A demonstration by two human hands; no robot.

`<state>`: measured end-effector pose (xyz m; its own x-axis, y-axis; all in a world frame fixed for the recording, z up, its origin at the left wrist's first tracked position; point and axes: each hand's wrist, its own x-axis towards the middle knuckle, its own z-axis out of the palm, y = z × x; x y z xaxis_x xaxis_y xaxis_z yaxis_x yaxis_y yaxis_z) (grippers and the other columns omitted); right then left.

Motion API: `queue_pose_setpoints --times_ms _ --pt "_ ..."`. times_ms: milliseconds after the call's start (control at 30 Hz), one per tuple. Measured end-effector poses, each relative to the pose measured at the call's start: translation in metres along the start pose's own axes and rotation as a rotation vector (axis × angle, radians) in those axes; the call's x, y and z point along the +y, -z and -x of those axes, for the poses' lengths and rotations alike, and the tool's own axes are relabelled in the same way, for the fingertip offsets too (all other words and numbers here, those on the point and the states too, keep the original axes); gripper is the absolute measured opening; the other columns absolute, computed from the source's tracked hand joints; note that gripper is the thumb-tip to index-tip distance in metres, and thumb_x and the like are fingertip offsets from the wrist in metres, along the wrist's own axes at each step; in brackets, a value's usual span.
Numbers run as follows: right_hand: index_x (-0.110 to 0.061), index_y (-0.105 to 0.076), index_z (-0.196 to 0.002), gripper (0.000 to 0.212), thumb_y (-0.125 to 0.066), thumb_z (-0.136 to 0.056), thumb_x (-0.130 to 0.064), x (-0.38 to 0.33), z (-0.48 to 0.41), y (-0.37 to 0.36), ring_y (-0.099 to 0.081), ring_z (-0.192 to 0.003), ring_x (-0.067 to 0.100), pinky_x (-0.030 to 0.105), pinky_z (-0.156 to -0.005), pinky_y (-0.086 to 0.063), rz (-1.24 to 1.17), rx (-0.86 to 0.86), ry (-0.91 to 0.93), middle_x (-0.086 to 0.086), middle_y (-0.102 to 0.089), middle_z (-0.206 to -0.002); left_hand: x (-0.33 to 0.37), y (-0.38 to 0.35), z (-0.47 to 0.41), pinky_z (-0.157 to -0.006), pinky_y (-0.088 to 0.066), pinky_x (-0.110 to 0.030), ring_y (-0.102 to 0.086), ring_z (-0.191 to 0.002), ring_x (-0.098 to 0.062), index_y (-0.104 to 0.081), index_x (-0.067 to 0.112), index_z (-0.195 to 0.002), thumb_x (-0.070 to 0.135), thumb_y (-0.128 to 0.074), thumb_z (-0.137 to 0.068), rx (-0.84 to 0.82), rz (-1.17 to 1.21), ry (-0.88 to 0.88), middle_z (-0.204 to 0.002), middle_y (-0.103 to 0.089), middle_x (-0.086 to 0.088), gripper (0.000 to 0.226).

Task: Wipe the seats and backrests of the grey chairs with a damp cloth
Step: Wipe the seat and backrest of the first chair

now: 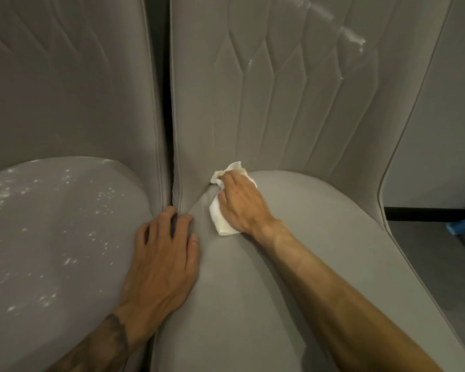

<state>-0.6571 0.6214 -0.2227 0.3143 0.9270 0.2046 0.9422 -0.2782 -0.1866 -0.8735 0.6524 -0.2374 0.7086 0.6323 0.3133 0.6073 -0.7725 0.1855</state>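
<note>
Wiping the right chair's seat (320,237): the right hand (242,202) presses the cloth (220,224) flat at its far-left crease, and the left hand (164,259) rests spread nearby. Next, likely sweep rightward.

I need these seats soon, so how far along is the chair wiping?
Seemingly done: the left chair's seat glistens with wet specks, and wet streaks mark the right chair's backrest. In hand: the right hand presses the cloth into the rear crease of the right seat; the left hand rests beside it. Left: that seat's front looks dry.
</note>
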Motion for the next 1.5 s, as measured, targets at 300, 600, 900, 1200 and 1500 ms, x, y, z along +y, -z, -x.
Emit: queue_pose_setpoints --times_ms 300,600,900,1200,1500 --pt "-0.011 -0.041 -0.137 0.046 -0.010 -0.104 -0.019 0.040 0.004 0.008 -0.034 -0.135 0.026 0.034 -0.116 -0.018 0.340 -0.050 -0.171 0.009 -0.042 -0.143 -0.004 -0.006 0.000 -0.102 -0.038 -0.047 -0.053 -0.118 -0.031 -0.054 0.019 -0.129 0.039 -0.040 -0.102 0.022 -0.013 -0.002 -0.138 -0.047 -0.011 0.037" --pt "0.001 -0.045 -0.135 0.043 -0.017 -0.105 -0.012 0.057 0.013 0.019 -0.037 -0.134 0.035 0.041 -0.116 -0.021 0.254 -0.080 -0.029 0.023 -0.041 -0.142 -0.003 -0.003 0.000 -0.105 -0.038 -0.048 -0.052 -0.121 -0.032 -0.053 0.020 -0.132 0.038 -0.037 -0.103 -0.003 0.013 -0.004 -0.140 -0.046 -0.010 0.038" --pt "0.010 -0.050 -0.128 0.039 -0.031 -0.100 -0.008 0.065 0.019 0.020 -0.045 -0.123 0.040 0.048 -0.107 -0.032 0.098 0.090 -0.505 0.029 -0.052 -0.129 -0.002 0.000 0.001 -0.104 -0.042 -0.052 -0.053 -0.122 -0.034 -0.056 0.014 -0.131 0.036 -0.035 -0.103 0.008 0.010 -0.015 -0.138 -0.050 -0.015 0.042" --pt "0.003 -0.057 -0.115 0.024 -0.042 -0.099 -0.005 -0.016 0.013 0.009 -0.053 -0.109 0.035 0.041 -0.101 -0.038 -0.118 -0.029 0.134 0.020 -0.057 -0.120 -0.002 0.001 0.000 -0.101 -0.044 -0.052 -0.054 -0.119 -0.034 -0.057 0.014 -0.130 0.034 -0.037 -0.102 0.005 -0.006 -0.018 -0.137 -0.051 -0.015 0.040" --pt "-0.008 -0.054 -0.118 0.020 -0.042 -0.102 -0.014 -0.031 0.022 0.002 -0.052 -0.102 0.022 0.029 -0.094 -0.039 -0.229 -0.009 0.150 0.008 -0.057 -0.117 0.001 -0.001 0.001 -0.102 -0.045 -0.051 -0.055 -0.123 -0.034 -0.058 0.013 -0.130 0.034 -0.036 -0.104 0.009 -0.006 -0.012 -0.140 -0.054 -0.017 0.039"
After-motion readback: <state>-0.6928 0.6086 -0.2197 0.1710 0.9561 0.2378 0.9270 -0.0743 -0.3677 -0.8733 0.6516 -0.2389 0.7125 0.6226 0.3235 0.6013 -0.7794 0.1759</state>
